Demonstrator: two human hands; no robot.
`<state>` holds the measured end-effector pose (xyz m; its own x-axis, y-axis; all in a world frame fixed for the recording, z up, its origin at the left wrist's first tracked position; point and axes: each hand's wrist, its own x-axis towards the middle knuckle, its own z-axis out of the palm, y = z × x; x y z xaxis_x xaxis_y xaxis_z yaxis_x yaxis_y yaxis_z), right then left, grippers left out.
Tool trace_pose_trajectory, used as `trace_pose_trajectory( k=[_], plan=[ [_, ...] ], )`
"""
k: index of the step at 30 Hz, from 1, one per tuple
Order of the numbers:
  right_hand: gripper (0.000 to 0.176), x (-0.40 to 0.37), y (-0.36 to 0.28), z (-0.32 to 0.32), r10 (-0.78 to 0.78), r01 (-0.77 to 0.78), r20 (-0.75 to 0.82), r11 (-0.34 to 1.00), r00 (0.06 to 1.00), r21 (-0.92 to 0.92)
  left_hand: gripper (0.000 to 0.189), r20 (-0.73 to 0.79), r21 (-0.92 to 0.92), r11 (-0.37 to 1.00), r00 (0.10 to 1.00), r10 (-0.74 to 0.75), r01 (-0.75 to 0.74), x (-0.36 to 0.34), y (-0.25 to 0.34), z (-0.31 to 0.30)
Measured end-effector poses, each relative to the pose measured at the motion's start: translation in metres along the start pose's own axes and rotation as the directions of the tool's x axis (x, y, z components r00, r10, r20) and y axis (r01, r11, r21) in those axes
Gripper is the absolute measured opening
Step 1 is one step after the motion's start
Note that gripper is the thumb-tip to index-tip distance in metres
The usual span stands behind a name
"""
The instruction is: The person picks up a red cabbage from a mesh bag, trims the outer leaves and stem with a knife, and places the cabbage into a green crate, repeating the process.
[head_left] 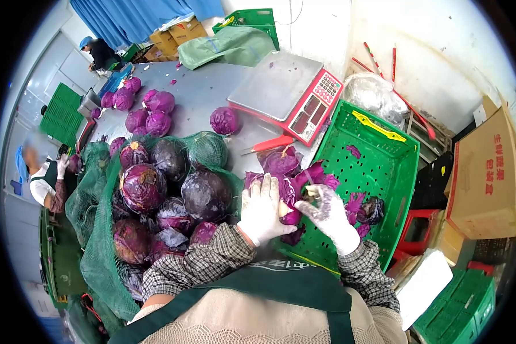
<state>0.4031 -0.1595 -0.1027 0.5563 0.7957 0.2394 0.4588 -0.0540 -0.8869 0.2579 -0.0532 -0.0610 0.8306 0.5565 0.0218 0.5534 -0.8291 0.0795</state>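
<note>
Under left hand (264, 211), half-hidden cabbage (292, 218)

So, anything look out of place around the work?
Possibly the red-handled knife: it lies loose on the table beside the scale, blade bare, which seems an odd spot so near the left hand.

Cabbages (206, 195) in net (97, 243), left of crate (378, 172); knife (274, 143) before scale (284, 80).

1. A produce-packing workroom, it seems.
2. Digital scale (281, 86) on a metal counter (198, 94).
3. Mesh sack (96, 252) of red cabbages (143, 188); green plastic crate (403, 186).
4. Carton (481, 178) lettered for fresh produce.
5. Aproned, gloved co-worker (50, 176).
</note>
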Motion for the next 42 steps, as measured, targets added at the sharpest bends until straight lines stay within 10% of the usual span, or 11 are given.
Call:
trace_pose_trajectory(
  k=[8,14,18,21,24,27,32,34,36,38,42],
  plan=[
    [0.029,0.0,-0.004,-0.002,0.084,0.068,0.271,0.859,0.959,-0.508,0.116,-0.016,0.076,0.996,0.999,0.047,-0.045,-0.006,0.013,0.002],
    [0.022,-0.013,0.183,-0.011,-0.026,-0.024,-0.09,0.861,0.996,-0.508,0.118,-0.073,-0.098,0.992,0.995,0.069,-0.076,-0.031,-0.01,0.004],
    [0.041,-0.027,0.143,-0.07,0.43,-0.459,-0.166,0.789,0.887,-0.408,0.123,-0.157,-0.14,0.99,0.988,0.002,-0.024,-0.041,-0.034,0.009],
    [0.046,-0.029,0.119,-0.039,0.267,-0.272,-0.136,0.962,0.954,-0.023,0.127,-0.101,-0.148,0.989,0.995,-0.014,-0.001,-0.026,-0.038,0.004],
    [0.044,-0.029,0.056,-0.004,0.318,-0.304,0.05,0.835,0.947,0.459,0.13,-0.007,-0.126,0.99,0.998,-0.06,0.058,-0.014,-0.035,0.0],
    [0.044,-0.039,0.025,0.014,0.265,-0.299,0.139,0.81,0.954,0.505,0.132,0.083,-0.087,0.995,0.995,-0.05,0.057,-0.012,-0.027,-0.012],
    [0.045,-0.047,0.004,0.014,0.016,-0.023,0.11,0.998,0.994,0.065,0.127,0.289,0.088,0.996,0.957,-0.012,-0.014,-0.019,-0.018,-0.034],
    [0.047,-0.055,0.008,0.031,-0.016,0.016,0.045,1.0,0.999,0.009,0.121,0.126,0.082,0.996,0.992,0.022,-0.032,-0.012,-0.03,-0.024],
    [0.053,-0.056,0.005,0.035,0.008,-0.011,0.092,1.0,0.996,0.027,0.123,0.063,0.105,0.994,0.998,0.02,-0.027,-0.008,-0.031,-0.011],
    [0.056,-0.048,-0.018,0.029,0.096,-0.035,0.17,0.942,0.981,-0.333,0.12,-0.014,-0.077,0.996,0.999,0.039,-0.04,-0.005,-0.034,0.001],
    [0.059,-0.038,-0.023,0.031,0.166,-0.086,0.208,0.934,0.964,-0.348,0.122,0.163,-0.165,0.984,0.986,-0.038,0.066,0.001,-0.031,-0.009]
  ],
)
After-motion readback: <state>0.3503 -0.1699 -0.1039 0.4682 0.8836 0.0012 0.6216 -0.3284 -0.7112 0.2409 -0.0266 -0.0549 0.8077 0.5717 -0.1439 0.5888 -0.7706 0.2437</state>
